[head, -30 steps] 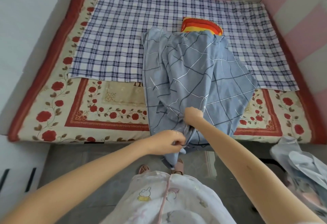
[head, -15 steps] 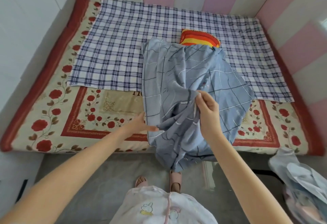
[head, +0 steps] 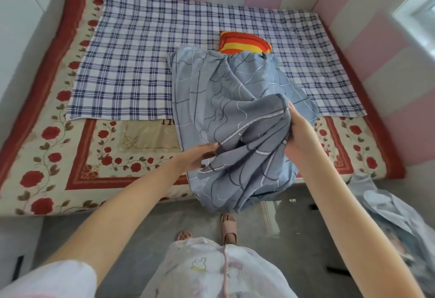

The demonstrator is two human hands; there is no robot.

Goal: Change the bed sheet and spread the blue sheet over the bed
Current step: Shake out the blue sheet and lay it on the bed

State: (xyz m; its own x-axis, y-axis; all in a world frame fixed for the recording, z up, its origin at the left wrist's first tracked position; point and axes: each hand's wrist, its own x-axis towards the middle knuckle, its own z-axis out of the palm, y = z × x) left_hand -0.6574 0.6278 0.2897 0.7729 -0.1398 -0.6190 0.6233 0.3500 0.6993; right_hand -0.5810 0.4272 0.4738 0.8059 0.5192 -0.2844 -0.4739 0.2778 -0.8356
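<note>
At near edge of bed | left hand, right hand clutch bunched blue sheet | fingertips hidden in folds

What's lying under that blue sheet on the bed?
An orange striped cushion pokes out at the far end of the blue sheet, and the checked sheet runs beneath it. Anything else there is covered.

Bright, even daylight; the window at upper right is blown out to white; shadows are soft, darkest in the folds of the blue sheet; the glossy floor carries a pale reflection; the wide lens bows the edges of the bed and the wall panels; the cloth pile at right and the picture's bottom look smeared.
</note>
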